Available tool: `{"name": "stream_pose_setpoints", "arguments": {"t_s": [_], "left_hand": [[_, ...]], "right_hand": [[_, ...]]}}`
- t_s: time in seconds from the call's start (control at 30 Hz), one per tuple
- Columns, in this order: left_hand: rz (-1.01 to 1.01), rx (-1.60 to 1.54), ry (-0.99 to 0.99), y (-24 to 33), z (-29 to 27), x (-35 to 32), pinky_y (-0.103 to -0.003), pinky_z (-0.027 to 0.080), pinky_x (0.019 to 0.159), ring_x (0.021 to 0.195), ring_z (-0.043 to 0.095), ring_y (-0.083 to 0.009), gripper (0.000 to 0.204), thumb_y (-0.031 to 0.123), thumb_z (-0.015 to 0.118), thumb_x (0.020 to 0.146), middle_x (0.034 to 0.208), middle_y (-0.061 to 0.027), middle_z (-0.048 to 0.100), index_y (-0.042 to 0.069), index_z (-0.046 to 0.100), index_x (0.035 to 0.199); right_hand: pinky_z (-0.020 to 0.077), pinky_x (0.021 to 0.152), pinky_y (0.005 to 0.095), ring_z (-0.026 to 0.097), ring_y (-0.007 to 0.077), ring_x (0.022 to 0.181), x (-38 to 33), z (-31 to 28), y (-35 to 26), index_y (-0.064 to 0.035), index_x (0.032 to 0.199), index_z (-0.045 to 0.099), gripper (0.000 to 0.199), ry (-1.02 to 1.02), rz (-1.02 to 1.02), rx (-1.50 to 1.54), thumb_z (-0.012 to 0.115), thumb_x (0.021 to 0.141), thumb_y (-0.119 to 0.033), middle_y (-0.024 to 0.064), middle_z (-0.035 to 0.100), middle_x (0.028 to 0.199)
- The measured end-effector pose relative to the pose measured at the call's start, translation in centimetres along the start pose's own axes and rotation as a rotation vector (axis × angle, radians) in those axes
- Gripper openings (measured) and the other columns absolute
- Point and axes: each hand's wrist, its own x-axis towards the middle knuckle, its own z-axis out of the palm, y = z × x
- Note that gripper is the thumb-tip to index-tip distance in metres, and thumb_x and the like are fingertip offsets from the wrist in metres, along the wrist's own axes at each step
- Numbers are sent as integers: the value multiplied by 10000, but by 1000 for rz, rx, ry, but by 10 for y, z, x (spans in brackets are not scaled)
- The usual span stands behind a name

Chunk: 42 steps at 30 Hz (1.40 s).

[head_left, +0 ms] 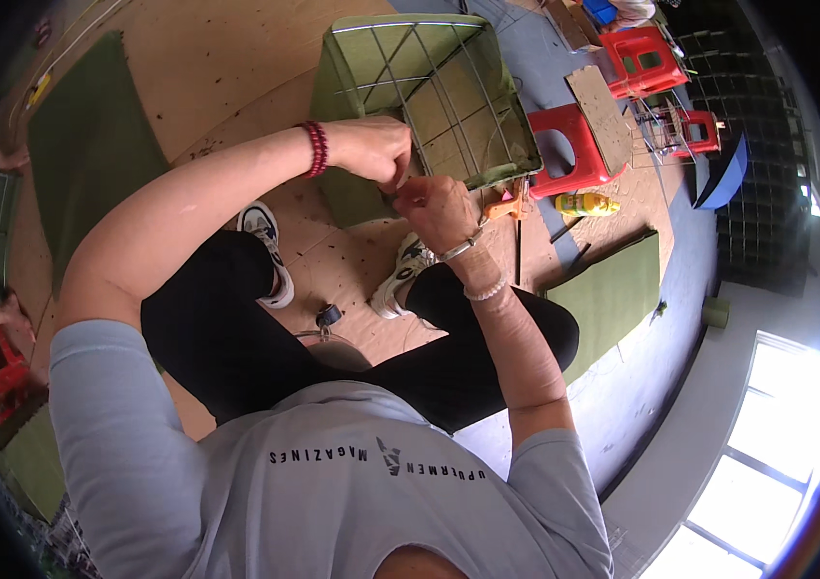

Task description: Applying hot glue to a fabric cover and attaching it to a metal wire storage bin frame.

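A box-shaped wire frame covered with green cloth [344, 198] stands in front of me, its wire grid facing up. My left hand [369, 150], with a dark red bead bracelet at the wrist, is at the near left corner of this frame, fingers pinched together. Close against it, my right hand [437, 214] is also closed, its fingertips meeting those of the left. Whatever lies between the fingers is too small and too covered to make out. An orange-handled tool [503, 208] lies just right of my right hand.
Red plastic stools [564, 145] stand at the right, one bearing a brown board [601, 116]. Near them lies a yellow bottle [587, 205]. Green sheets [91, 145] lie at left and right [612, 299]. A dark roll [329, 315] sits between my feet. Another person's hand [14, 317] shows far left.
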Motion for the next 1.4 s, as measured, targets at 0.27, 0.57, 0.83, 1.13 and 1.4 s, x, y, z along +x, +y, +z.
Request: {"name": "stream_pose_setpoints", "arguments": {"t_s": [0.27,0.57,0.83,1.13,1.4], "left_hand": [[-149,-13,-73,8,-1,7,-382,492,625,687,668,-226,172,84,724,664,711,-157,707,11,780,809],[-163,7,-143,10,-1,13,-368,474,642,704,634,-192,246,135,819,632,742,-120,719,49,803,862],[-271,-19,-43,12,11,13,-383,420,567,610,564,-185,161,84,784,616,624,-129,626,-8,748,743],[-321,125,-154,14,4,21,-399,543,683,787,702,-254,283,145,859,598,874,-170,746,-21,756,804],[409,366,631,10,5,-23,-397,544,730,960,638,-239,112,104,673,845,970,-100,683,12,735,865]], "right_hand": [[544,745,371,735,258,805,8,-8,8,-34,967,747,199,-171,-8,61,692,845,-181,182,726,838],[549,792,437,707,369,857,14,-16,6,-57,918,753,155,-238,-75,12,720,807,-160,176,726,849],[551,735,410,719,355,840,5,3,2,-58,958,740,150,-41,-59,-112,705,835,-137,178,720,817],[530,915,411,650,343,1073,-64,41,-19,10,1106,678,277,662,-440,-116,648,840,81,160,690,1112],[498,916,440,609,349,1035,-49,62,12,-27,1040,636,272,573,-402,-247,727,788,17,133,636,1034]]}}
